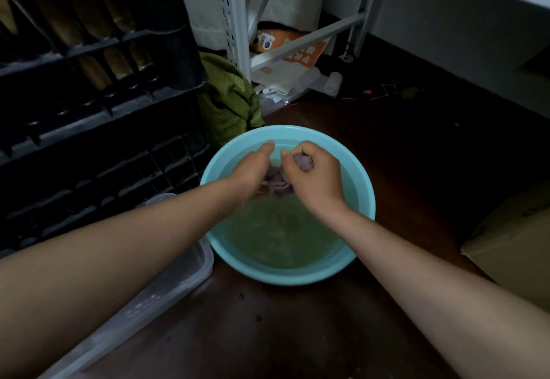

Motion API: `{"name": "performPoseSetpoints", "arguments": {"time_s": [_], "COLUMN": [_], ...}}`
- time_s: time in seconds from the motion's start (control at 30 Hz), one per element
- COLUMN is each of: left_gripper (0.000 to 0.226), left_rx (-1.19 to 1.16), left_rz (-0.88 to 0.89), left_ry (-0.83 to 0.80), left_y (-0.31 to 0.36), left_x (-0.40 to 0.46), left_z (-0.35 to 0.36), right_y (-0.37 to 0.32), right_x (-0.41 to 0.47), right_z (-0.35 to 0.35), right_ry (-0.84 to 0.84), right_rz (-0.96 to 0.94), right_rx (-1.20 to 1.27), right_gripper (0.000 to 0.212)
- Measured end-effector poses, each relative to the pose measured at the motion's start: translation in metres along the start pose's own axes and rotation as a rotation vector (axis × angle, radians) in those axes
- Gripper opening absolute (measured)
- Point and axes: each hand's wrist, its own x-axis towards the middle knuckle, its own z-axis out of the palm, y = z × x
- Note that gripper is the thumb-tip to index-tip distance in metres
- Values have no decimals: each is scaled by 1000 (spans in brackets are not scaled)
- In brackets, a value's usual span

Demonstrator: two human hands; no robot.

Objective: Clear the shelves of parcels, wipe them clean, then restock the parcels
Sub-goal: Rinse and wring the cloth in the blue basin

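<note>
Step in hand, by judgement: wringing the cloth ahead of wiping the shelves.

Left hand: over the basin, fingers curled down onto the lower part of the cloth; the fingertips are hidden, so the grip is read as a hold on it.

Right hand: closed as a fist round the upper end of the cloth, a purple bulge showing between thumb and forefinger.

Cloth: twisted between both hands, just above the water, which looks cloudy.

Advice: twist the hands in opposite ways, stay over the middle of the basin so the run-off falls inside, and wring until only damp; a dripping cloth would wet the shelves and later the parcels.

Surroundings, left to right:
- black crates, stacked, close beside the left arm
- clear tub touching the basin's left rim, under the left forearm
- green bag behind the basin
- white rack beyond, a printed orange and white bag on the floor within its frame
- carton at the right

Obstructions: crates and carton narrow the floor space on either side.
</note>
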Motion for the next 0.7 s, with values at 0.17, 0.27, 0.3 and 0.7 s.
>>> {"name": "performPoseSetpoints", "arguments": {"time_s": [0.17,0.27,0.3,0.7], "left_gripper": [37,25,25,44], "left_rx": [-475,-387,-282,499], "left_rz": [-161,-7,33,630], "left_ry": [-307,-108,-18,498], "left_y": [4,13,17,18], "left_x": [-8,0,0,-15], "left_z": [-3,0,4,18], "right_y": [-26,-36,-39,-39], "right_x": [-3,-3,-3,9], "right_z": [6,5,5,14], "right_ry": [13,97,146,169], "right_rz": [-332,-342,-296,780], "right_rx": [-16,78,132,744], "right_gripper": [12,12,11,19]}}
